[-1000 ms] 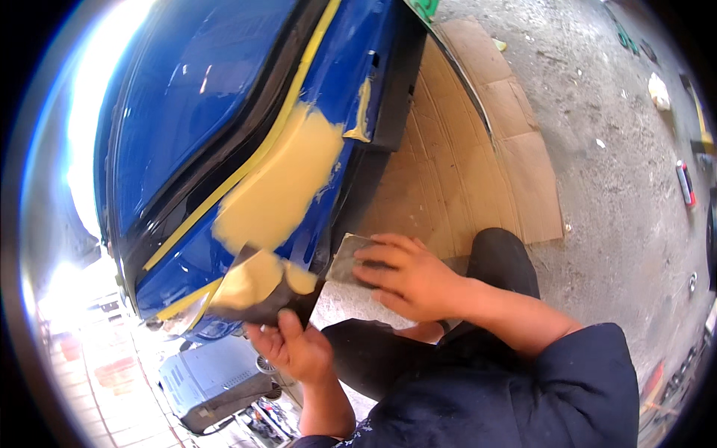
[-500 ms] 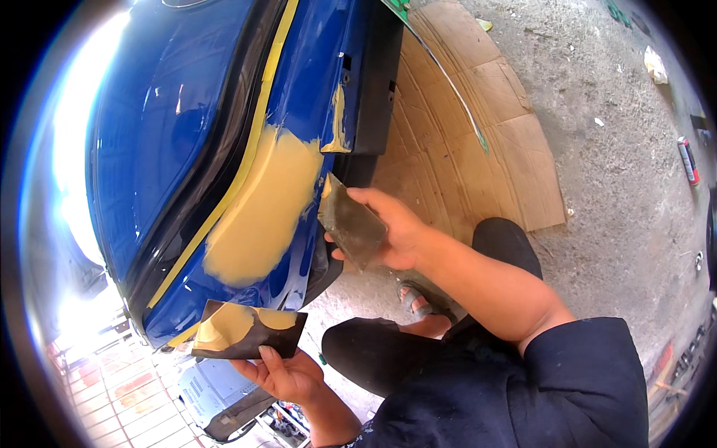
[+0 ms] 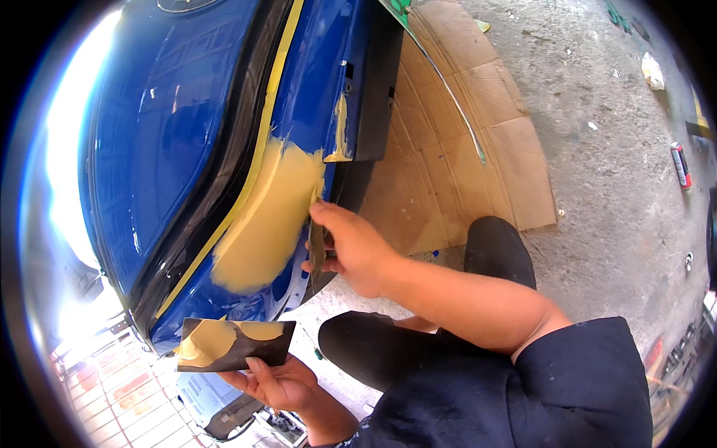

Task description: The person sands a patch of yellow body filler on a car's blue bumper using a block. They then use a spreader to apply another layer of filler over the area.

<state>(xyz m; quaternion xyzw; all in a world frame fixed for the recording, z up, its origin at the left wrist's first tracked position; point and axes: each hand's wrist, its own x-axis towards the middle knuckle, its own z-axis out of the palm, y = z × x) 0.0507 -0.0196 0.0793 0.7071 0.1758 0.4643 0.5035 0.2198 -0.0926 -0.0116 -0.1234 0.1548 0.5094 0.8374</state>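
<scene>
Leftmost, I see the left hand [image 3: 275, 382] gripping a dark plate [image 3: 258, 354] by its lower edge, and its yellowish paste [image 3: 205, 343] could slide off if it tips. Up and right, the yellowish patch [image 3: 269, 224] lies on the blue panel [image 3: 305, 93], where an uneven press might gouge it; at its right border, the right hand [image 3: 358, 250] grips a thin scraper [image 3: 317, 252] nearly edge-on, forearm angling in from the lower right.

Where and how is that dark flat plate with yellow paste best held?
Probably by the bare lower edge, coming from below: the dark plate is flat, and yellow paste lies across its left part and upper edge, so gripping there would likely smear it. The left hand holds that lower edge.
</scene>
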